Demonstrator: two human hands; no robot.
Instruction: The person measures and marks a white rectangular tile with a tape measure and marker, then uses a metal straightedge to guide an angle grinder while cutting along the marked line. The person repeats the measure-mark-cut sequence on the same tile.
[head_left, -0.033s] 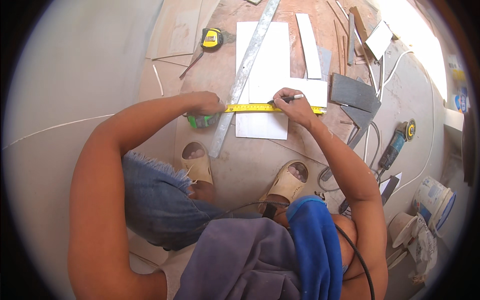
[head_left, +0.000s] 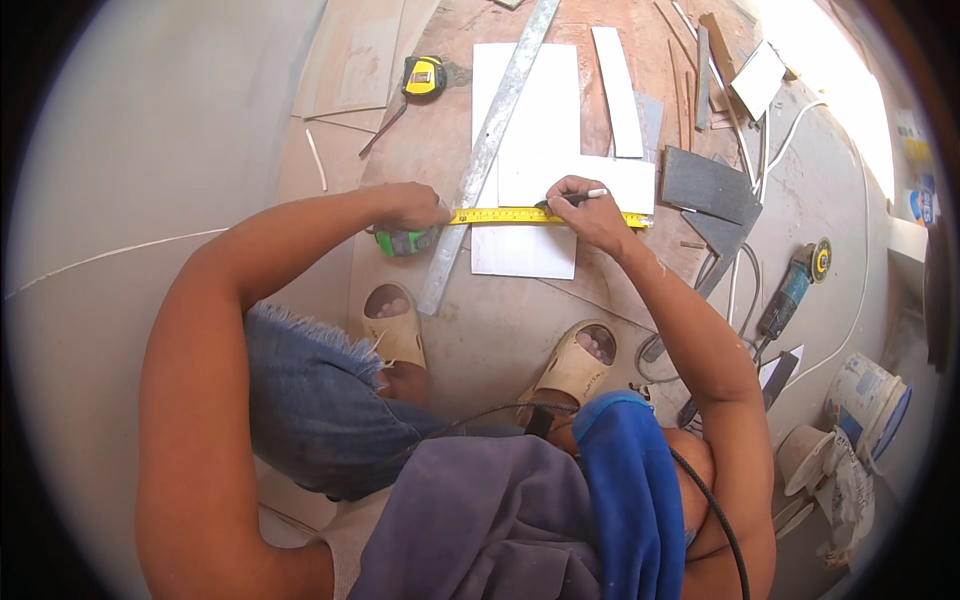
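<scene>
My left hand [head_left: 415, 207] is closed on a tape measure with a green case [head_left: 405, 243]. The yellow blade [head_left: 500, 215] stretches right across the white tiles, its end near my right wrist. My right hand [head_left: 592, 213] pinches a black pen with a white end [head_left: 590, 194], its tip at the blade's upper edge. Beneath lie a long white tile [head_left: 535, 110] and a smaller white tile piece [head_left: 625, 180] crossing over it. A flat grey metal bar [head_left: 492, 140] slants over the long tile, and the blade passes over the bar. My fingers hide part of the blade.
A yellow and black tape measure [head_left: 424, 78] lies at the far left of the work board. To the right are a narrow white strip [head_left: 617, 95], dark grey tile offcuts [head_left: 708, 185] and an angle grinder [head_left: 795, 285] with its cable. A white bucket [head_left: 862, 400] stands further right.
</scene>
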